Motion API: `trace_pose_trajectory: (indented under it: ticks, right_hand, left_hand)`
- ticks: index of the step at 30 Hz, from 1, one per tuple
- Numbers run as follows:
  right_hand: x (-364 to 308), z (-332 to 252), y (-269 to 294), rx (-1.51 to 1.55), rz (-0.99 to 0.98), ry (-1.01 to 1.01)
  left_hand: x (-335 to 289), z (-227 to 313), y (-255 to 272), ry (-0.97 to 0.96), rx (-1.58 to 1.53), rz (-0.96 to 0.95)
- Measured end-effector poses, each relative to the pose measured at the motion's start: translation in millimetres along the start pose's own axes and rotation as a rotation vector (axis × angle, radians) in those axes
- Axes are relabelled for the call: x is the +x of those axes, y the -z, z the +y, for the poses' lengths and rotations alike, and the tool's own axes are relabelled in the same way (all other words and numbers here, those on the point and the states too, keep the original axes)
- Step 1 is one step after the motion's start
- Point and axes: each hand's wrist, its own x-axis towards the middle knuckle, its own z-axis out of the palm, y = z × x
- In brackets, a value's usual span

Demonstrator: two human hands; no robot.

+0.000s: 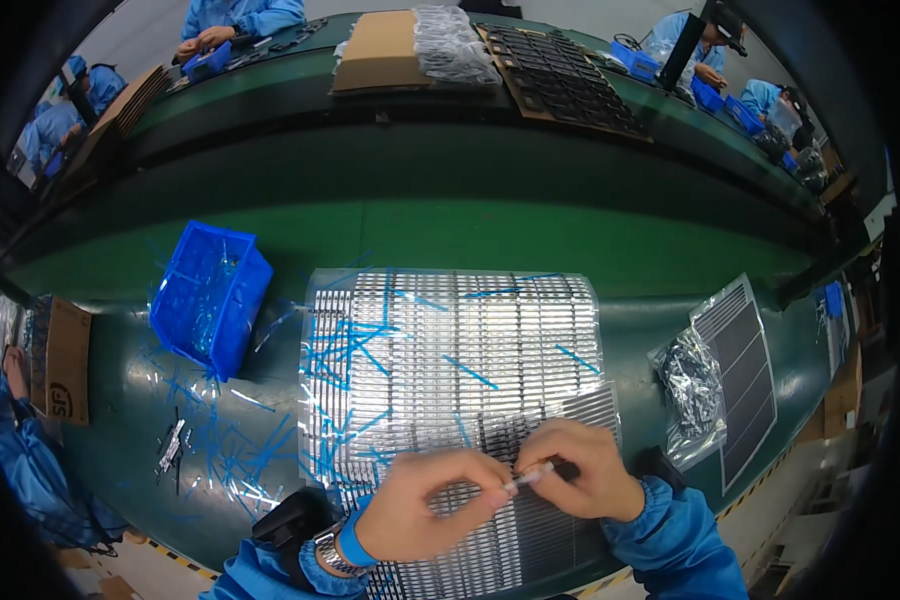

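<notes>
While scanning the lower middle of the dark green bench [120, 345], found one small whitish piece [530, 477]: short, narrow, pale nearly all over, somewhat blurred (could not tell plastic from paper). Located it just over the near part of the silver-and-dark striped sheeting [490, 345], between left hand [420, 510] and right hand [585, 470]. Logged left as pinching, with thumb and forefinger brought together on one end; logged right as pinching too, clamped near the other end. Noted one metal watch [330, 550] and one blue band [353, 540] at the left wrist.

Counted the rest fast: one blue bin [247, 310] left of the sheeting, with thin clear and bluish bits inside; one clear bag [692, 390] of silvery pieces at right, lying partly over one dark lined sheet [748, 380]; one brown carton [68, 345] at far left. Saw many blue strips [235, 450], too tangled to count, strewn across the sheeting's left side and the bench near the bin. Spotted also a few black-and-silver strips [170, 448] below the bin. Could not count layers of sheeting.
</notes>
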Motion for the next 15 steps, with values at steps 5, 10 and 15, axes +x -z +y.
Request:
trace_pose_trajectory:
  ticks: [5, 10, 15]
  right_hand:
    - [-0.1, -6.9, 0.8, -0.081, 0.199, 0.042]
    - [-1.1, 0.0, 1.4, -0.186, 0.207, 0.139]
    - [-1.2, 2.4, 0.2, -0.155, 0.235, 0.14]
  left_hand:
    - [-1.4, -0.8, 2.3, 0.081, 0.058, 0.076]
    - [-2.5, -1.8, 2.2, 0.104, 0.019, 0.041]
    - [-2.7, -3.5, 3.5, 0.135, -0.028, 0.004]
